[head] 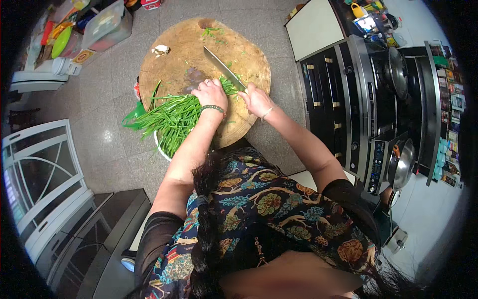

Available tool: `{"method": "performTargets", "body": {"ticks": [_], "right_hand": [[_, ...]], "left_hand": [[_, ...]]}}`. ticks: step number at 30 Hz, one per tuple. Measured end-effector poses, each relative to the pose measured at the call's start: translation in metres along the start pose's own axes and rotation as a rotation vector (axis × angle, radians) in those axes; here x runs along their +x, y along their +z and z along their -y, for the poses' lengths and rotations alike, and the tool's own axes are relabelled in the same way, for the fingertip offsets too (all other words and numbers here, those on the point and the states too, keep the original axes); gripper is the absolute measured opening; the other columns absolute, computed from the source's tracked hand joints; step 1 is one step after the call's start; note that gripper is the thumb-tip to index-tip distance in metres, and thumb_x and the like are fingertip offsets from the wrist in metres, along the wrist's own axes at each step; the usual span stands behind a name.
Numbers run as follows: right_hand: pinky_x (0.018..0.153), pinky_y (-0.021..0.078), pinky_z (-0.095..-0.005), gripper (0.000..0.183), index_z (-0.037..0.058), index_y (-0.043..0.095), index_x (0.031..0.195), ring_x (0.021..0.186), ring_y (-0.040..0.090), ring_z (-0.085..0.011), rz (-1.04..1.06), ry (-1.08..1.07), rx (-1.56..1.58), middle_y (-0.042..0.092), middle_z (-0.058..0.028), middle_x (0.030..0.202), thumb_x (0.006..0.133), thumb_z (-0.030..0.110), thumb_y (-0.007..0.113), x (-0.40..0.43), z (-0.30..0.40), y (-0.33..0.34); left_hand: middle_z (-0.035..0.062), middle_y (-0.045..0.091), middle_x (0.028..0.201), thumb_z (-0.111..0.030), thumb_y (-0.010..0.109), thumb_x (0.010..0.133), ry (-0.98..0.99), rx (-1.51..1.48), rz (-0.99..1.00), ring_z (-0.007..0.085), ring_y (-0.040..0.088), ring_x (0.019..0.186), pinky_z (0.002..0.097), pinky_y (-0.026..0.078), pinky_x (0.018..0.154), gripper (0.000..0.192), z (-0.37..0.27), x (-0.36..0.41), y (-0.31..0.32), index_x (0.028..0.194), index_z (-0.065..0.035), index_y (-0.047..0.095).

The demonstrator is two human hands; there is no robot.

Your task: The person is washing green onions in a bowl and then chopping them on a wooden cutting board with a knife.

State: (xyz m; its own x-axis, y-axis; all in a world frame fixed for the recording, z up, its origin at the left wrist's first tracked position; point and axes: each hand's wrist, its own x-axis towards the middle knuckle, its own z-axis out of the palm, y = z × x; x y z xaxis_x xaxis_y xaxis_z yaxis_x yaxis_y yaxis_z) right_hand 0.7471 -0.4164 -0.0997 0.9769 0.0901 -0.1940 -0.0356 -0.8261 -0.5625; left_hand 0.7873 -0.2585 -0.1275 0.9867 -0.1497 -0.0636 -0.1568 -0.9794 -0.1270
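A bunch of long green Chinese chives (175, 116) lies across the left side of a round wooden chopping block (171, 63), its leaves hanging over the near left edge. My left hand (213, 96) presses on the bunch near its cut end, fingers curled over it. My right hand (257, 100) grips the handle of a kitchen knife (224, 68), whose blade points away to the upper left, just beyond the cut pieces of chives (228, 86). A few green scraps (212, 32) lie at the block's far side. A garlic bulb (160, 50) sits at the far left of the block.
Below the chives shows the rim of a white container (160, 147), with a green plastic bag (133, 117) beside it. A stove with pans (405, 164) and black drawers (321, 86) stands at right. Plastic boxes (108, 28) are at upper left, dark cabinets (104, 228) at lower left.
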Motion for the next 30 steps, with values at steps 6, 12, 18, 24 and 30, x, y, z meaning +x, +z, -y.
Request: {"method": "performTargets", "body": {"ticks": [6, 12, 18, 24, 30], "right_hand": [[0.064, 0.0490, -0.0498, 0.037, -0.0056, 0.046, 0.093, 0.070, 0.061, -0.0451, -0.065, -0.003, 0.059, 0.060, -0.0276, 0.072, 0.094, 0.030, 0.054, -0.051, 0.008, -0.018], [0.062, 0.0495, -0.0495, 0.036, -0.0060, 0.046, 0.094, 0.070, 0.061, -0.0453, 0.033, 0.127, -0.016, 0.060, -0.0281, 0.073, 0.094, 0.029, 0.054, -0.049, 0.009, 0.010], [0.064, 0.0497, -0.0501, 0.040, -0.0069, 0.048, 0.093, 0.074, 0.062, -0.0464, -0.089, 0.014, 0.034, 0.061, -0.0307, 0.075, 0.094, 0.032, 0.053, 0.013, 0.011, 0.022], [0.064, 0.0494, -0.0501, 0.037, -0.0068, 0.045, 0.093, 0.072, 0.062, -0.0456, -0.082, -0.001, -0.013, 0.061, -0.0290, 0.071, 0.094, 0.030, 0.053, -0.029, 0.007, -0.008], [0.064, 0.0488, -0.0511, 0.036, -0.0076, 0.045, 0.093, 0.072, 0.062, -0.0470, -0.043, -0.003, -0.036, 0.061, -0.0299, 0.072, 0.094, 0.027, 0.052, -0.056, 0.006, -0.020]], "left_hand": [[0.0062, 0.061, 0.101, -0.021, 0.047, 0.089, -0.042, 0.006, 0.001, 0.0244, 0.060, 0.093, 0.0512, 0.044, 0.074, 0.020, -0.003, 0.000, 0.004, 0.100, -0.0127, 0.062], [0.0064, 0.061, 0.100, -0.021, 0.047, 0.089, -0.048, -0.004, 0.025, 0.0246, 0.060, 0.093, 0.0511, 0.045, 0.074, 0.020, -0.002, 0.003, 0.001, 0.099, -0.0124, 0.062], [0.0071, 0.061, 0.105, -0.025, 0.049, 0.089, -0.018, -0.046, 0.060, 0.0251, 0.059, 0.095, 0.0521, 0.045, 0.075, 0.023, -0.002, 0.003, 0.001, 0.105, -0.0118, 0.060], [0.0071, 0.061, 0.105, -0.023, 0.047, 0.090, -0.019, -0.052, 0.050, 0.0248, 0.059, 0.096, 0.0529, 0.044, 0.077, 0.023, -0.001, 0.003, 0.003, 0.105, -0.0115, 0.060], [0.0071, 0.061, 0.105, -0.020, 0.045, 0.091, -0.035, -0.053, 0.051, 0.0248, 0.059, 0.096, 0.0526, 0.044, 0.078, 0.021, 0.000, 0.002, 0.000, 0.103, -0.0113, 0.060]]}}
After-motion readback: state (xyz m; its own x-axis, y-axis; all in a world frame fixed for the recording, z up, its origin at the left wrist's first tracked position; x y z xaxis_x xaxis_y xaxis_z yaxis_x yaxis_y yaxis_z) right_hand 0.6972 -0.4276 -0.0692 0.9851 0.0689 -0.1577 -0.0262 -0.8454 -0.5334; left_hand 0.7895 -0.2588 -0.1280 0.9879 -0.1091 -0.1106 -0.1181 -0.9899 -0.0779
